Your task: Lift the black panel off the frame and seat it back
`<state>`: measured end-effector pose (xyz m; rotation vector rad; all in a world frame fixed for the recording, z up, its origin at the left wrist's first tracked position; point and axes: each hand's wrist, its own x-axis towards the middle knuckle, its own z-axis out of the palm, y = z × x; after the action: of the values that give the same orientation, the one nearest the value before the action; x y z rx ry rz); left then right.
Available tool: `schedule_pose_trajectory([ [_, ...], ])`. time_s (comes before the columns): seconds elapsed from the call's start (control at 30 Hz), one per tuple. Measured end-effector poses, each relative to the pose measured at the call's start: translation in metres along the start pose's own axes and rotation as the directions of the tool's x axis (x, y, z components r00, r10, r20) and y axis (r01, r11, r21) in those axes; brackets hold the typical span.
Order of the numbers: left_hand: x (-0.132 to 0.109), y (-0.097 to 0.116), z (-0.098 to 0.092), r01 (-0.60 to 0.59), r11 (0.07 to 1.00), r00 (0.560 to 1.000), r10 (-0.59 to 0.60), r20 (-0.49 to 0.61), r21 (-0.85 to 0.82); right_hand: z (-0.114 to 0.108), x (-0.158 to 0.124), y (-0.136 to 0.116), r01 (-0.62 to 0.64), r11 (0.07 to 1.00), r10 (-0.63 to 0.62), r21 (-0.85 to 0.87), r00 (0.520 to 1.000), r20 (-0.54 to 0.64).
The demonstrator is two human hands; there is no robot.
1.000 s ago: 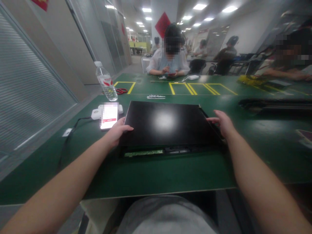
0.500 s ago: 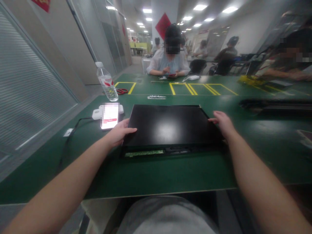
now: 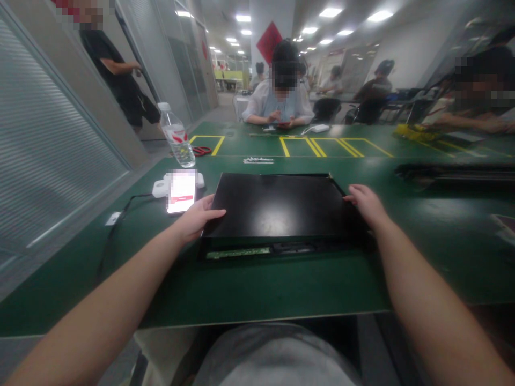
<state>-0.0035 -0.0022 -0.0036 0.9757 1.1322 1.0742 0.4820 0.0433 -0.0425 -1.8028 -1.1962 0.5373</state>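
A glossy black display panel [image 3: 277,206] lies in front of me over a black frame [image 3: 322,247]. A strip of green circuit board [image 3: 238,252] shows in the frame along the near side, below the panel's edge. My left hand [image 3: 198,219] grips the panel's left edge, thumb on top and fingers at the side and beneath. At the opposite edge my right hand [image 3: 366,205] is closed, fingertips pinching the rim; its lower fingers are partly hidden. The panel's left side sits slightly above the frame.
Left of the panel are a lit phone [image 3: 182,192], a white power strip [image 3: 160,187] with a black cable and a water bottle [image 3: 177,136]. Red-handled scissors [image 3: 201,150] and small white pieces [image 3: 258,160] lie farther back. A person [image 3: 279,99] sits opposite; dark long parts [image 3: 458,177] lie right.
The panel's near edge has lifted a little, uncovering more of the frame's near side. My right hand has shifted slightly left. A person in dark clothes has appeared at the upper left.
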Motion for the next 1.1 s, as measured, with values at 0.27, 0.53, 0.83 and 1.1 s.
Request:
schedule_pose_trajectory([
  [0.27, 0.001, -0.003, 0.003, -0.017, 1.0, 0.998, 0.017, -0.055, -0.006, 0.0, -0.009, -0.008, 0.036, 0.993, -0.039, -0.114, 0.999, -0.02],
  [0.53, 0.005, -0.006, -0.005, -0.016, 1.0, 0.998, 0.016, -0.056, 0.008, 0.0, -0.01, -0.011, 0.066, 0.968, -0.07, -0.244, 0.998, -0.008],
  [0.83, 0.003, -0.013, -0.002, -0.085, 0.996, 0.992, 0.085, -0.092, 0.011, -0.003, -0.018, -0.02, 0.08, 0.94, -0.085, -0.331, 0.996, 0.001],
  [1.1, 0.005, -0.005, -0.003, -0.007, 1.0, 0.998, 0.008, -0.063, 0.011, -0.003, -0.014, -0.014, 0.097, 0.955, -0.092, -0.279, 0.995, 0.033],
])
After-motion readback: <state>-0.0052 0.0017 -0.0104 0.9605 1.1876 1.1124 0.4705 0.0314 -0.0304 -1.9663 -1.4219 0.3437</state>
